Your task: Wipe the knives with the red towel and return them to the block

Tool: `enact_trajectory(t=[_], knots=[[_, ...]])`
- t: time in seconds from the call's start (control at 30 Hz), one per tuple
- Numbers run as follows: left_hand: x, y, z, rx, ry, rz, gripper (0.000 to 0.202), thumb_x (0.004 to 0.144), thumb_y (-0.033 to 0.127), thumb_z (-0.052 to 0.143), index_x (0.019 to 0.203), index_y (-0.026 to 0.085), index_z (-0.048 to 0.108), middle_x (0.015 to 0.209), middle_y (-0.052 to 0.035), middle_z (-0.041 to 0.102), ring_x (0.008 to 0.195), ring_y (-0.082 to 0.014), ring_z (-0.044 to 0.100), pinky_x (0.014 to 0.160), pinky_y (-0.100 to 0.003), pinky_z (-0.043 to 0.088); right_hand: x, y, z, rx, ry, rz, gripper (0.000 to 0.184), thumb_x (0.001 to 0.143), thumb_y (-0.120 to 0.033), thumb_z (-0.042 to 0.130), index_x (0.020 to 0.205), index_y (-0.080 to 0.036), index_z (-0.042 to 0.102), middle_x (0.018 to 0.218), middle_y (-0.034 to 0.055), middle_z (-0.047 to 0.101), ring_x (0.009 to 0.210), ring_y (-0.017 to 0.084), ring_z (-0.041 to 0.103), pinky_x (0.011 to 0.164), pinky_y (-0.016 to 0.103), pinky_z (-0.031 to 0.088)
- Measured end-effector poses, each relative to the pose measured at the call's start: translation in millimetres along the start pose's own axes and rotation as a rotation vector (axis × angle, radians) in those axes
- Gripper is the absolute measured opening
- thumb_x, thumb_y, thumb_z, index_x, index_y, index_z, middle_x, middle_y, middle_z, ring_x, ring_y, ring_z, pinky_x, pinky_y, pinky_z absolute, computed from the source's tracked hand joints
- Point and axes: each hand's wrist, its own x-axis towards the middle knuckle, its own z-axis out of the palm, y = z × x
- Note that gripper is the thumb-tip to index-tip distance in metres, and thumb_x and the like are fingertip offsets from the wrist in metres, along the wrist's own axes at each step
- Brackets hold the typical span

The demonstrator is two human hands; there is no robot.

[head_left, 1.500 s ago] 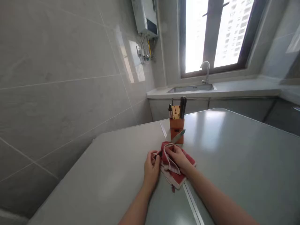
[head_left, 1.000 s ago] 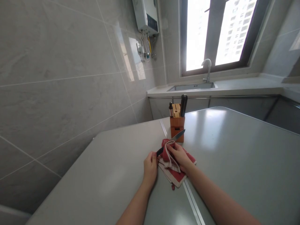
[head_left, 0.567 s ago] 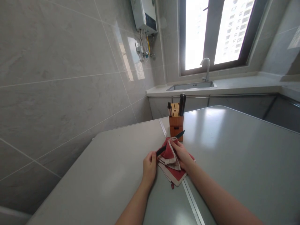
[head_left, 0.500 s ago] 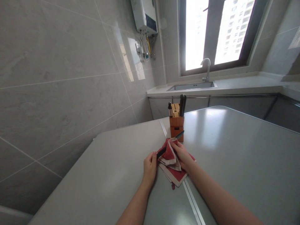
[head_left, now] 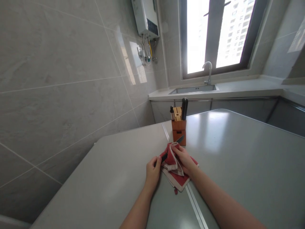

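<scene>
Kitchen knife [head_left: 164,158], its blade wrapped in a red towel [head_left: 179,181] on the tabletop [head_left: 114,165]. Left hand [head_left: 152,175] closed around the black handle; right hand [head_left: 184,160] pinching the cloth over the blade. Tip just before a wooden knife block [head_left: 178,132] holding dark-handled knives [head_left: 184,108].

A wooden knife block [head_left: 178,128] stands at the centre of the grey surface [head_left: 238,159], with dark knife handles [head_left: 184,108] rising from it. Beyond, a steel sink [head_left: 193,90] and curved faucet [head_left: 208,73] sit below a bright window [head_left: 215,35]. At upper centre, a wall-mounted water heater [head_left: 145,18] hangs above pipes [head_left: 146,52] on the grey tiled wall [head_left: 59,95].
</scene>
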Motion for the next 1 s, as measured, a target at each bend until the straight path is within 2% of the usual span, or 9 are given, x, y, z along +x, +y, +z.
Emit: enact_trajectory(t=[0.2,0.4,0.6,0.7,0.83,1.0], knots=[[0,1,-1.1,-0.013,-0.011,0.002,0.038,0.084,0.045,0.042,0.063,0.015,0.048,0.059,0.0028,0.040,0.060,-0.0111,0.036,0.055,-0.021,0.028,1,-4,2,0.035,0.053,-0.010,0.026,0.063,-0.037,0.073,0.076,-0.019,0.059,0.062,-0.0019,0.064,0.054,0.013,0.058,0.058,0.027,0.049],[0,1,-2.1,-0.024,0.100,-0.012,0.042,0.081,0.050,0.045,0.058,0.015,0.048,0.055,0.0040,0.037,0.056,-0.0104,0.034,0.052,-0.020,0.027,3,-9,1,0.028,0.121,-0.037,0.027,0.062,-0.038,0.074,0.076,-0.020,0.058,0.063,-0.0008,0.066,0.057,0.016,0.062,0.057,0.029,0.050],[2,-1,-2.5,-0.099,0.236,-0.047,0.042,0.078,0.052,0.048,0.064,0.013,0.055,0.058,0.0031,0.044,0.059,-0.0108,0.040,0.057,-0.021,0.032,4,-10,-2,-0.001,0.142,-0.084,0.028,0.064,-0.039,0.072,0.078,-0.019,0.058,0.063,-0.0006,0.066,0.056,0.016,0.062,0.056,0.029,0.051],[2,-1,-2.1,-0.151,0.290,-0.078,0.044,0.076,0.055,0.049,0.064,0.013,0.055,0.058,0.0028,0.044,0.056,-0.0103,0.039,0.055,-0.021,0.032,5,-10,-3,-0.010,0.161,-0.083,0.030,0.063,-0.041,0.072,0.077,-0.019,0.058,0.063,-0.0001,0.066,0.056,0.017,0.062,0.054,0.029,0.050],[1,-2,-1.2,-0.220,0.323,-0.127,0.048,0.073,0.061,0.048,0.062,0.014,0.051,0.055,0.0038,0.040,0.052,-0.0092,0.036,0.050,-0.020,0.032,5,-12,-4,-0.015,0.174,-0.083,0.030,0.062,-0.042,0.072,0.076,-0.020,0.057,0.062,-0.0004,0.066,0.055,0.017,0.062,0.053,0.029,0.050],[1,-2,-0.7,-0.233,0.319,-0.127,0.047,0.073,0.060,0.048,0.061,0.015,0.048,0.054,0.0042,0.039,0.051,-0.0086,0.035,0.049,-0.020,0.031,7,-13,-6,-0.009,0.209,-0.091,0.028,0.064,-0.042,0.071,0.076,-0.021,0.057,0.061,-0.0013,0.066,0.053,0.016,0.061,0.053,0.028,0.051]])
